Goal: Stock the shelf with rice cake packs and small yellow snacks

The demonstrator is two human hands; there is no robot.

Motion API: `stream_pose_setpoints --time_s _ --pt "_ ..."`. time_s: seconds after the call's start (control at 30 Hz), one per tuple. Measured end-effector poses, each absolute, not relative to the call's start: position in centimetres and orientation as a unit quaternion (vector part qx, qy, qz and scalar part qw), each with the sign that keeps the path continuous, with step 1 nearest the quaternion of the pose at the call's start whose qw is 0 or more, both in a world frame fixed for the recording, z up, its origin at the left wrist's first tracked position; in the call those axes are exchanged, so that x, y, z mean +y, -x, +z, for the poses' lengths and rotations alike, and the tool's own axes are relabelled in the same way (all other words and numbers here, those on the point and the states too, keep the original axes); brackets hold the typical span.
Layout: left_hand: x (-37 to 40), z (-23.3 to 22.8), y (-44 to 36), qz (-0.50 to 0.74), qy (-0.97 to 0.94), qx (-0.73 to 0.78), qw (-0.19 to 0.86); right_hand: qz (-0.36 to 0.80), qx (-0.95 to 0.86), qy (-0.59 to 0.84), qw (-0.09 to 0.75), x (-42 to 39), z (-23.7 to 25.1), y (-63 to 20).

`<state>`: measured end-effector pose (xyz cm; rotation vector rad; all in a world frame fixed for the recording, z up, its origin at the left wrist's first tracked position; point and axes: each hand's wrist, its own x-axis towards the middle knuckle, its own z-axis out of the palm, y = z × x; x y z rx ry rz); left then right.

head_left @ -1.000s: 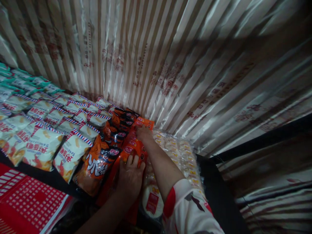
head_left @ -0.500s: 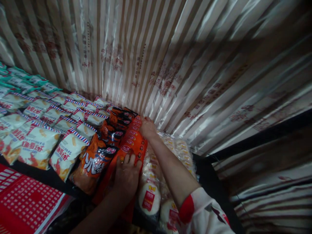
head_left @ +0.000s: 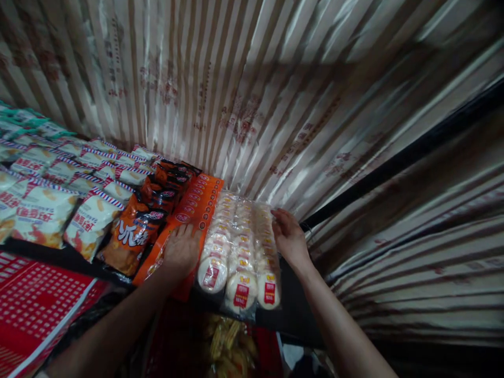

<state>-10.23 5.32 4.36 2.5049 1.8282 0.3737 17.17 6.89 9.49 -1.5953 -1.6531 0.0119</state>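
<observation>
My left hand point(head_left: 181, 249) lies flat, fingers stretched, on the near part of a row of orange packets point(head_left: 202, 202). Right of that row stand three rows of round white rice crackers point(head_left: 242, 286) in clear wrappers with red and yellow labels. My right hand point(head_left: 290, 237) is at the right side of the crackers, its fingers apart and slightly bent along the outer row's wrappers. It grips nothing that I can see. Left of the orange packets is a row of black and orange snack bags point(head_left: 132, 236).
White snack bags point(head_left: 92, 220) with striped tops fill the shelf further left, with green-edged bags point(head_left: 35, 123) behind. A striped, printed sheet point(head_left: 220, 94) hangs at the back. A dark bar point(head_left: 394, 157) crosses at right. Red baskets point(head_left: 43, 299) stand below, one holding yellowish packets point(head_left: 230, 341).
My right hand has left the far end of the orange packets and moved right, to the outer side of the crackers. My left hand stays on the orange packets. The view has shifted.
</observation>
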Motion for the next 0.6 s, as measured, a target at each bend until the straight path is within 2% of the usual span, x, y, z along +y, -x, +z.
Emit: stream_pose_setpoints --time_s 0.13,0.3,0.43,0.5,0.6 --pt "5.2 4.3 10.6 0.129 -0.8 0.586 -0.006 -0.008 -0.624 0.66 0.419 2.9 7.8 -19.3" --pt "3.5 4.1 8.8 0.207 -0.78 0.589 -0.04 0.053 -0.551 0.69 0.465 -0.6 4.7 -19.6" --pt "-0.5 2.5 4.8 0.328 -0.818 0.467 -0.066 0.1 -0.513 0.712 0.468 -2.1 2.4 -18.6" --pt "-2.3 1.3 3.0 0.341 -0.853 0.39 -0.067 0.114 -0.505 0.722 0.459 -2.5 1.5 -18.1" --pt "-3.5 0.0 1.5 0.326 -0.856 0.397 -0.05 0.128 -0.505 0.729 0.445 -2.9 0.9 -17.8"
